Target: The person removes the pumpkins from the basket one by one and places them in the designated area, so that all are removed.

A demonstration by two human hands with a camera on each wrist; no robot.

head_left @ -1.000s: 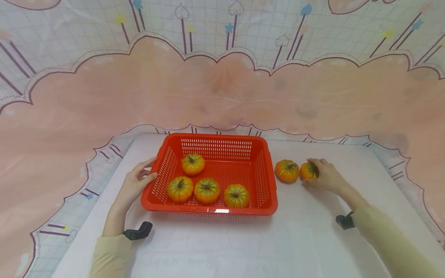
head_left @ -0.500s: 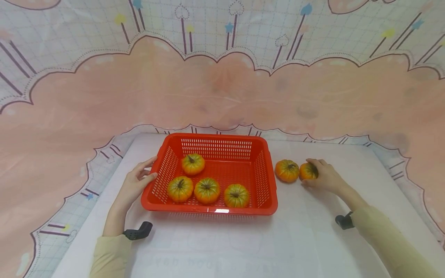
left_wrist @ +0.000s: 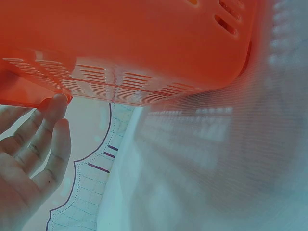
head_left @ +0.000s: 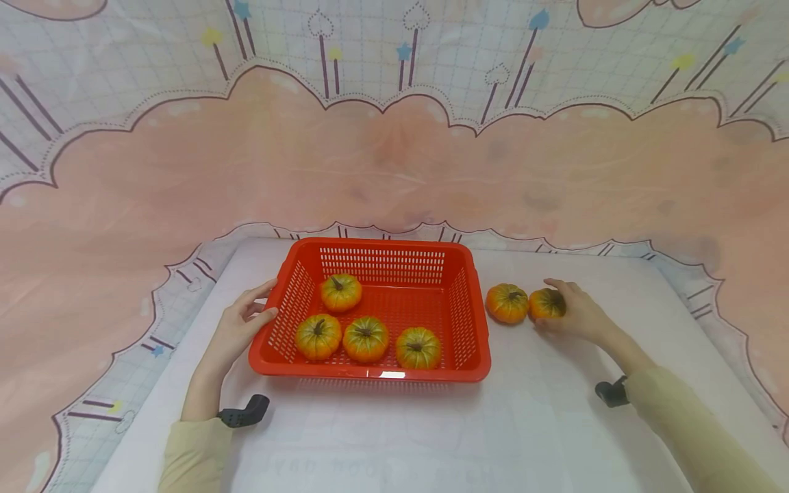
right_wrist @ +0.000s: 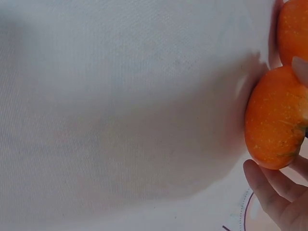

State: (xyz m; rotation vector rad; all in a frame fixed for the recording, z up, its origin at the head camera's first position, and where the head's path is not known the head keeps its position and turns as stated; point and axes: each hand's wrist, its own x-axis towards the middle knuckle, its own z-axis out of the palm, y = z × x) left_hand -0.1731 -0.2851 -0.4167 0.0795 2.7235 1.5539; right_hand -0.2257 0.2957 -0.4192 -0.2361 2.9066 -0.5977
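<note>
My left hand [head_left: 237,329] touches the left rim of a red plastic basket [head_left: 372,375] with its fingertips and thumb. In the left wrist view the fingers [left_wrist: 45,125] reach up to the rim, fairly straight. Several small orange pumpkins [head_left: 366,339] sit inside the basket. To its right, two more stand side by side on the white table: the nearer-to-basket pumpkin [head_left: 507,304] and the outer pumpkin [head_left: 546,303]. My right hand [head_left: 576,311] is spread loosely about the outer one [right_wrist: 274,120], thumb at one side and fingertips close to the other.
The white table [head_left: 370,438] carries faint lettering near the front. A patterned pink and white cloth [head_left: 394,164] hangs behind it and along both sides. Black cameras sit on the left wrist [head_left: 246,412] and the right wrist [head_left: 612,392].
My right fingers have loosened, with more of the outer pumpkin showing between them now. The left hand and basket stay in place; the head view has shifted very slightly.
</note>
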